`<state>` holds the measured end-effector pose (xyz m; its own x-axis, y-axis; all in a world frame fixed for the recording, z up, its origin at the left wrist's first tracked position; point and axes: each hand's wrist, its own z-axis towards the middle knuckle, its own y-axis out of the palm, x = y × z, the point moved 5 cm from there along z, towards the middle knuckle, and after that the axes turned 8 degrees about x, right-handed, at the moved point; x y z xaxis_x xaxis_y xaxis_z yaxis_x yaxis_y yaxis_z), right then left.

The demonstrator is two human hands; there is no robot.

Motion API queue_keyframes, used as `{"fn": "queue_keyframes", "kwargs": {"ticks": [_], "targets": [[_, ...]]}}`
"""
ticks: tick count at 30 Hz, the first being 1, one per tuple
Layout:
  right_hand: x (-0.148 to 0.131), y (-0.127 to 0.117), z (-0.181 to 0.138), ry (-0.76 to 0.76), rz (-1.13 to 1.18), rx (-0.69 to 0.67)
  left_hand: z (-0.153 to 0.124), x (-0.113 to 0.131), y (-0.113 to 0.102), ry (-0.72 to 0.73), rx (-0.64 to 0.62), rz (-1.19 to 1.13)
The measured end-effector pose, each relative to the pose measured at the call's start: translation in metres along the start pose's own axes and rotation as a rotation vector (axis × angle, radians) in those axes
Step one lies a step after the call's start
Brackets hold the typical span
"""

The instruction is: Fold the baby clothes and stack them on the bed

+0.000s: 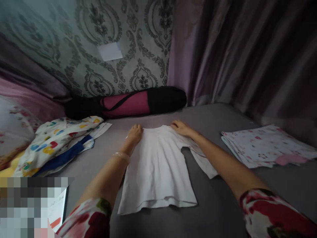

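A white long-sleeved shirt lies spread on the grey sheet, collar away from me and hem towards me. My left hand is at its left shoulder, fingers curled and closed on the cloth. At the right shoulder my right hand also pinches the fabric with bent fingers. The right sleeve slants out beneath my right forearm, its cuff showing beyond it. My left arm hides most of the other sleeve. Soft creases run down the shirt's front, and the hem is slightly wavy.
Patterned clothes are heaped at the left, and folded flowered cloth lies at the right. A black and maroon long bag rests against the wall. Purple curtains hang at the right. A lit screen shows at lower left.
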<state>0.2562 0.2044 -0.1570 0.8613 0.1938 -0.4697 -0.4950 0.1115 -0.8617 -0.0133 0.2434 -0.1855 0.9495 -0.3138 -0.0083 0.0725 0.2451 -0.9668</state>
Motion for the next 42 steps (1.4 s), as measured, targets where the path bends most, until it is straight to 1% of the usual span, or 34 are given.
{"fn": "queue_keyframes", "kwargs": {"ticks": [2,4,5,7,8,10,12,14,17,20,22,23,24,26,27,28,29,31,33,34,35,39,42], "targets": [[0.026,-0.022,-0.03,0.082,0.003,-0.056,0.0,0.011,-0.014,-0.044,0.03,0.05],[0.053,-0.042,-0.071,0.211,-0.015,-0.067,0.0,0.03,-0.027,-0.056,0.071,0.057],[0.065,-0.05,-0.092,0.276,-0.015,-0.077,0.0,0.043,-0.032,-0.033,0.081,0.028],[0.082,-0.061,-0.133,0.397,0.0,-0.101,-0.001,0.073,-0.036,0.064,0.071,-0.094],[0.085,-0.064,-0.15,0.443,0.01,-0.118,-0.001,0.09,-0.035,0.119,0.056,-0.169],[0.083,-0.066,-0.177,0.507,0.022,-0.153,-0.003,0.12,-0.031,0.209,0.036,-0.301],[0.074,-0.066,-0.194,0.54,0.014,-0.171,-0.007,0.146,-0.025,0.261,0.042,-0.387],[0.062,-0.065,-0.204,0.534,-0.028,-0.162,-0.011,0.166,-0.018,0.292,0.061,-0.427],[0.05,-0.062,-0.21,0.458,-0.114,-0.107,-0.016,0.181,-0.007,0.319,0.112,-0.482],[0.049,-0.061,-0.207,0.388,-0.083,-0.111,-0.018,0.181,0.005,0.296,0.167,-0.55],[0.046,-0.069,-0.199,0.297,-0.066,-0.105,-0.016,0.178,0.011,0.274,0.173,-0.581],[0.044,-0.078,-0.193,0.231,-0.103,-0.054,-0.016,0.177,0.012,0.267,0.173,-0.591],[0.041,-0.09,-0.188,0.159,-0.176,0.031,-0.015,0.176,0.013,0.261,0.173,-0.599],[0.034,-0.114,-0.183,0.036,-0.395,0.232,-0.014,0.175,0.013,0.246,0.171,-0.609],[0.031,-0.122,-0.183,-0.014,-0.51,0.299,-0.014,0.175,0.013,0.237,0.17,-0.611],[0.031,-0.126,-0.185,-0.061,-0.608,0.319,-0.015,0.175,0.012,0.23,0.168,-0.611],[0.032,-0.125,-0.187,-0.111,-0.675,0.29,-0.015,0.176,0.011,0.225,0.167,-0.607],[0.04,-0.115,-0.195,-0.196,-0.709,0.144,-0.017,0.177,0.009,0.23,0.169,-0.587],[0.053,-0.107,-0.2,-0.214,-0.68,0.004,-0.019,0.179,0.007,0.244,0.173,-0.56],[0.059,-0.106,-0.201,-0.201,-0.665,-0.039,-0.02,0.18,0.007,0.251,0.174,-0.548],[0.064,-0.106,-0.199,-0.177,-0.653,-0.058,-0.021,0.18,0.007,0.256,0.174,-0.537],[0.074,-0.113,-0.174,-0.037,-0.627,-0.03,-0.023,0.181,0.007,0.264,0.17,-0.503],[0.08,-0.104,-0.157,0.089,-0.65,-0.083,-0.023,0.182,0.007,0.273,0.175,-0.483]]}}
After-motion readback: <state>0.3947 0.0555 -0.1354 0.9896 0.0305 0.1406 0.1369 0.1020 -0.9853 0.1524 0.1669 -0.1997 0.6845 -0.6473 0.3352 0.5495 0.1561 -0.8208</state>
